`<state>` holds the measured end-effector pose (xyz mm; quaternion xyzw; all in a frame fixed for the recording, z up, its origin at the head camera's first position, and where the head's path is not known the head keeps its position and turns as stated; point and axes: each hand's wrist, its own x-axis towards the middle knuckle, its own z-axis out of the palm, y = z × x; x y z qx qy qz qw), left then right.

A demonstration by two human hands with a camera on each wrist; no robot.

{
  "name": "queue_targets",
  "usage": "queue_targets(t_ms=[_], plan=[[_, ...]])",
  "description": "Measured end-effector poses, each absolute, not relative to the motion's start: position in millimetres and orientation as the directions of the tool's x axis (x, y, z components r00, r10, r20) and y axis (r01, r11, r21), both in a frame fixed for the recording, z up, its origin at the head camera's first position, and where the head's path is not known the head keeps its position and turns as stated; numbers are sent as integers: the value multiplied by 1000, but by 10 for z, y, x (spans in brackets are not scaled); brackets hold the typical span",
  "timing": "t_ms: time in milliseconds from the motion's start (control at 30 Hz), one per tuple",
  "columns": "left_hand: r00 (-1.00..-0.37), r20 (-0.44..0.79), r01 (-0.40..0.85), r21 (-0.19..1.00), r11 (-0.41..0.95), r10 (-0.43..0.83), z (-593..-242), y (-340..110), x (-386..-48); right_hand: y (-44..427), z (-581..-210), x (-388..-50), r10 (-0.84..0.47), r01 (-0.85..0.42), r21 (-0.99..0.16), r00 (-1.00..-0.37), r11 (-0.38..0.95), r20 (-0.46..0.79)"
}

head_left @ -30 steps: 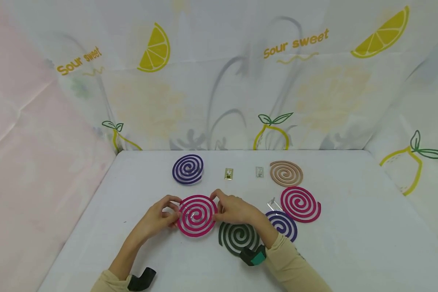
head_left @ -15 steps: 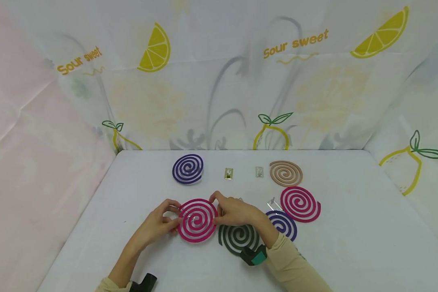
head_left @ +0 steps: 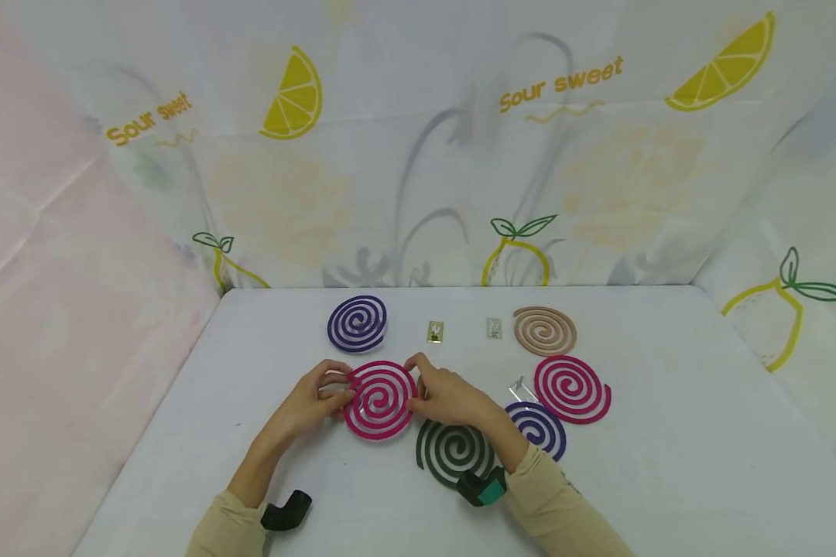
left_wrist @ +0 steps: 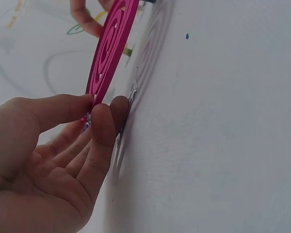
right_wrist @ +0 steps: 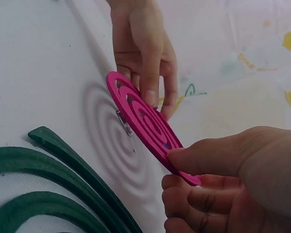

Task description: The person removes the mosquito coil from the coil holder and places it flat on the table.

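Observation:
A pink mosquito coil (head_left: 381, 401) is held between both hands, raised above the white table. My left hand (head_left: 310, 402) pinches its left edge between thumb and fingers, as the left wrist view shows up close. On the opposite edge, my right hand (right_wrist: 218, 179) grips the coil with the thumb on top and fingers curled beneath. A small shiny metal stand (right_wrist: 123, 123) lies on the table below the coil, near its shadow. A dark green coil (head_left: 456, 449) rests flat on the table under my right wrist.
Purple coils lie at the back left (head_left: 358, 323) and right of the green one (head_left: 535, 429). A second pink coil (head_left: 571, 389) and a tan coil (head_left: 545, 331) are on the right. Small metal stands sit at the back, gold (head_left: 435, 332) and silver (head_left: 494, 329), plus another (head_left: 522, 391).
The held pink coil first came slightly nearer the person, then moved away and a little right. My left hand shifted forward and right with it; my right hand moved only slightly.

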<state>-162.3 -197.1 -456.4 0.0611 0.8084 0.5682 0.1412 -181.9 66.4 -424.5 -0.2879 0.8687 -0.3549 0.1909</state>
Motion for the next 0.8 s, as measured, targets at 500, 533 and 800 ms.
queue_targets(t_ms=[500, 533, 800], plan=[[-942, -121, 17, 915, 403, 314, -4512, -1901, -1998, 704, -4222, -1865, -549, -367, -736, -836, 568, -8], [-942, -120, 21, 912, 409, 315, -4507, -1896, -2003, 707, -4227, -1869, -545, -364, -737, -838, 570, -8], [-958, -136, -2, 883, 469, 253, -4385, -1895, -1899, 720, -4220, -1871, -553, -356, -743, -833, 567, -22]])
